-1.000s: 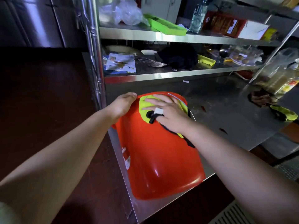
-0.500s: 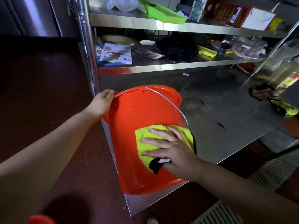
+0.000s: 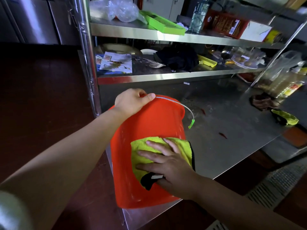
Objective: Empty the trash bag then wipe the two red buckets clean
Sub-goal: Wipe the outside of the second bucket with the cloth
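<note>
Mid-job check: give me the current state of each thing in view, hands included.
red bucket: lying tilted on the steel table, near its front corner.
left hand: grips the bucket's rim end.
right hand: fingers spread flat, pressing the yellow cloth on the bucket's side.
wire handle: hanging loose off the rim.
second yellow cloth: crumpled on the table, far right, untouched.

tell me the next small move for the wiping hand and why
Probably slide the right hand with the yellow cloth up the red bucket wall: it presses flat on the lower wall, while the left hand steadies the rim.
</note>
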